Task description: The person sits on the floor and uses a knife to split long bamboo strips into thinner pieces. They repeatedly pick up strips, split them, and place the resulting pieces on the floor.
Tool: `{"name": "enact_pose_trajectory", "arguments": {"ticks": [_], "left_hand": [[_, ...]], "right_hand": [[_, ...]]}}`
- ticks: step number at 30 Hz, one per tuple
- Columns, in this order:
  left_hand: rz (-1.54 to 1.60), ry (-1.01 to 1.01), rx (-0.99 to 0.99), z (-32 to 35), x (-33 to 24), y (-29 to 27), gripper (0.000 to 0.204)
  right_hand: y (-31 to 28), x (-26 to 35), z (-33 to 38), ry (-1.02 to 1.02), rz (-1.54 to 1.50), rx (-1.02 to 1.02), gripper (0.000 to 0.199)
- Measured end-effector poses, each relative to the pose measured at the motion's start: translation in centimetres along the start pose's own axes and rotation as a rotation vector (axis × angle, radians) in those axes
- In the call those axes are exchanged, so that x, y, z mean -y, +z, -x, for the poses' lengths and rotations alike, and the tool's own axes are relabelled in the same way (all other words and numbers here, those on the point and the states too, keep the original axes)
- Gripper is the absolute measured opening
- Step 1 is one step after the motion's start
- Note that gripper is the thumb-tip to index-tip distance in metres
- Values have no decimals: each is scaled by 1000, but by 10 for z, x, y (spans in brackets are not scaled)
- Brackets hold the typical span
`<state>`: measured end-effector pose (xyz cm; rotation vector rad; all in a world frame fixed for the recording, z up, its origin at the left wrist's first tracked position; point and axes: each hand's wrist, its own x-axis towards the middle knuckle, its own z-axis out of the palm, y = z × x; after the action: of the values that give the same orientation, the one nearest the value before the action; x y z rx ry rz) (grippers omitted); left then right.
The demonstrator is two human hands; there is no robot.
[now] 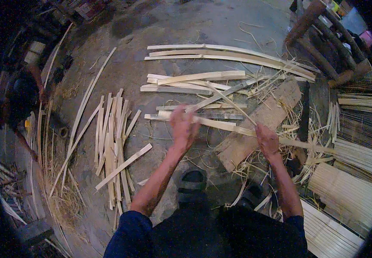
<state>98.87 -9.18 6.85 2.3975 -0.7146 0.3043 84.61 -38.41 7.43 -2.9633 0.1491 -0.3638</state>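
The dark rim of the view swallows the corners, and whatever tool the right hand (266, 139) may hold is too small to make out. The feet below the wooden block (254, 124) show only as dark sandals, half hidden by shavings.

A long pale bamboo strip (220, 124) runs across the near side of the block, slightly tilted, with a thin sliver peeling up from it towards the far side. The left hand (183, 126) is clamped round the strip's left end, just left of the block; the right hand is closed on it at the block's near edge.

Left of the block lies a heap of short slats (113, 142); beyond it, longer split slats (220, 53) lie on the concrete floor (173, 26). Right of the block are bundles of fine splints (349, 193). Far right beyond it, small coloured containers are blurred.
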Motion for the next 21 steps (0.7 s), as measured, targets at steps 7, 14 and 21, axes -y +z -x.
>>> {"name": "enact_pose_trajectory", "arguments": {"ticks": [7, 14, 21], "left_hand": [[910, -745, -454, 20, 71, 10, 48], [1158, -848, -461, 1, 54, 3, 36], [1159, -810, -501, 2, 50, 7, 30]], "right_hand": [[6, -4, 0, 122, 35, 206, 24], [-7, 1, -14, -97, 161, -65, 29], [-9, 47, -42, -207, -116, 42, 35]]}}
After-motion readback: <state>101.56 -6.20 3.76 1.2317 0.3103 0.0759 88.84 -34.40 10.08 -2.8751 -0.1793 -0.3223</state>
